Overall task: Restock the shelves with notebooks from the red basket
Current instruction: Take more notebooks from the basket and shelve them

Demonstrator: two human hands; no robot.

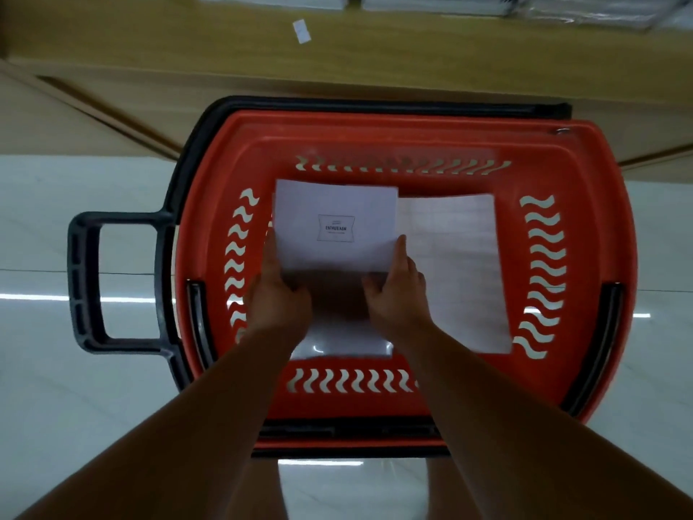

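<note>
A red basket (408,133) stands on the floor below me, in front of a wooden shelf unit. Inside it lie white notebooks. The top notebook (335,223) has a small label at its centre and is raised at its far end. My left hand (275,298) grips its near left corner, and my right hand (397,290) grips its near right edge with the thumb along the side. More white notebooks (455,264) lie flat in the right half of the basket, and another one (341,343) shows below my hands.
The basket has a black pull handle (88,283) sticking out to the left. A wooden shelf base (337,65) runs across the top, with stacked white notebooks (438,3) on it and a small white tag (301,31). Glossy white floor tiles (75,388) surround the basket.
</note>
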